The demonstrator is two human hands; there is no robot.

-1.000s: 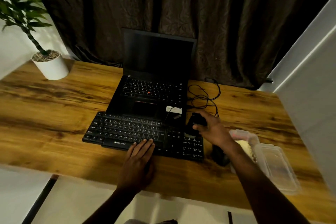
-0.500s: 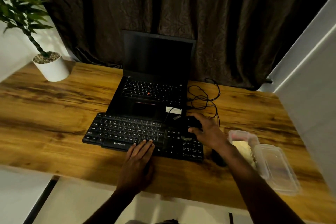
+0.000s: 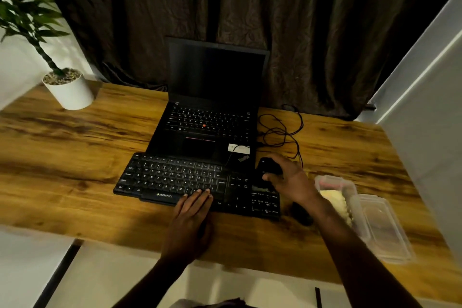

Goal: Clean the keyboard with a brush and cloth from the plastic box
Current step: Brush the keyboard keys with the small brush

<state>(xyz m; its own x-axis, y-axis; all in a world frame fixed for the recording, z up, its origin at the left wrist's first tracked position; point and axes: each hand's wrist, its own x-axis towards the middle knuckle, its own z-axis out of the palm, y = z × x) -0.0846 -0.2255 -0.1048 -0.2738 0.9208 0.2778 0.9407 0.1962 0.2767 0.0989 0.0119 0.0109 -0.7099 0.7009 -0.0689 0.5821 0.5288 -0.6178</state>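
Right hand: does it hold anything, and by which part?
The right hand grips a small dark object, perhaps the brush, and is curled round its near side. Which part that is cannot be told.

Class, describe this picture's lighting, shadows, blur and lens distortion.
Head view: dim warm light, the wooden table lit, the laptop screen and curtain nearly black. Head view: the dark object held in the right hand merges with the black keyboard; a soft shadow lies beside the left hand. Head view: the plastic box looks smeared, and the table's edges bend from the wide lens.
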